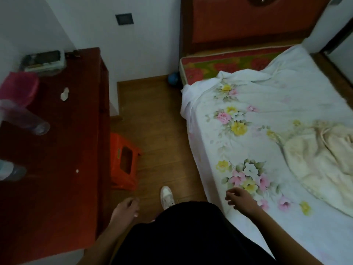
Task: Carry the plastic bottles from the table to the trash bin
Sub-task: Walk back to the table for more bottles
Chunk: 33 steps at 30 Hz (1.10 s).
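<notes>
Two clear plastic bottles lie on the dark red table [63, 150] at the left edge of the view: one [24, 117] on its side with its base toward the room, another [11, 172] lower down, partly cut off. My left hand [125, 209] hangs beside the table's near corner, empty, fingers loosely curled. Over the bed's edge, my right hand [240, 199] is also empty with fingers apart. No trash bin is in sight.
A pink container [19, 88], a clear box of items [44, 61] and a white scrap [65, 94] sit on the table. An orange plastic stool [124, 161] stands beside it. The bed with floral sheet [267, 121] fills the right. A wooden floor strip [156, 115] runs between.
</notes>
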{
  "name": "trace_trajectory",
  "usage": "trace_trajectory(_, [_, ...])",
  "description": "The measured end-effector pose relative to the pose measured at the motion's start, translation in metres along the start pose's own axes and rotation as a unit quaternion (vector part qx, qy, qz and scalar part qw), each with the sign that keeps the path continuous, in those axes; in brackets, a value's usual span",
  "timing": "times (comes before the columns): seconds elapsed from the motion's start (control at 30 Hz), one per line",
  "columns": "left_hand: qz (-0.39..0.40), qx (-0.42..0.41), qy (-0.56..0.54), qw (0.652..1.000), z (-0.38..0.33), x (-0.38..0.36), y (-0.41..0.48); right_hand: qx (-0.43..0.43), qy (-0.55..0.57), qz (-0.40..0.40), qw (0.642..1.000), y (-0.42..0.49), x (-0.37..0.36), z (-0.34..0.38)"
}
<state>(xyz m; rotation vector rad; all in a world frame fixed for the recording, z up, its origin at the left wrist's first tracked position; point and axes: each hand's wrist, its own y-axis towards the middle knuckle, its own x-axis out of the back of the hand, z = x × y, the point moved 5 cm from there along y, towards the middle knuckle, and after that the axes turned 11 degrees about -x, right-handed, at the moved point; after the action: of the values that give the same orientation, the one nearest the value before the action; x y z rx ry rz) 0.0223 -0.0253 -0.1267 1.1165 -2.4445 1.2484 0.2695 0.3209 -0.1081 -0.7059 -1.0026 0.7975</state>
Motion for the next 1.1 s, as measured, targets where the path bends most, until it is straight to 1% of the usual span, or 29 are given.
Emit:
trace_trajectory(0.07, [0.012,-0.022,0.01,1.0,-0.038,0.011,0.028,-0.028,0.021,-0.014,0.999,0.012,0.009,0.0])
trace_trajectory(0.17, [0.013,-0.045,0.016,0.999,-0.082,0.032,0.07,-0.048,0.027,-0.012,0.998,0.029,0.017,0.015])
trace_trajectory(0.3, [-0.02,-0.055,-0.017,0.998,-0.12,0.06,0.107,-0.051,-0.003,0.003,0.999,0.061,0.018,0.062])
trace_trajectory(0.43, [-0.066,-0.027,-0.064,0.995,-0.123,0.082,0.125,0.001,-0.06,0.028,0.998,0.103,0.016,0.151])
trace_trajectory(0.57, [-0.13,0.044,-0.124,0.983,-0.1,0.096,0.119,0.082,-0.15,0.074,0.983,0.135,-0.001,0.263])
trace_trajectory(0.63, [-0.168,0.085,-0.143,0.972,-0.086,0.099,0.108,0.131,-0.212,0.106,0.963,0.145,-0.017,0.317])
trace_trajectory(0.7, [-0.219,0.115,-0.159,0.956,-0.075,0.102,0.094,0.181,-0.27,0.143,0.935,0.143,-0.038,0.37])
trace_trajectory(0.8, [-0.321,0.153,-0.205,0.912,-0.066,0.104,0.072,0.23,-0.346,0.19,0.89,0.126,-0.078,0.444])
trace_trajectory(0.87, [-0.382,0.175,-0.236,0.876,-0.063,0.104,0.054,0.27,-0.389,0.214,0.855,0.109,-0.11,0.485])
trace_trajectory(0.97, [-0.44,0.192,-0.275,0.833,-0.056,0.103,0.031,0.328,-0.431,0.24,0.805,0.076,-0.157,0.526])
trace_trajectory(1.1, [-0.517,0.205,-0.289,0.779,-0.049,0.115,-0.003,0.414,-0.466,0.262,0.736,0.023,-0.223,0.557])
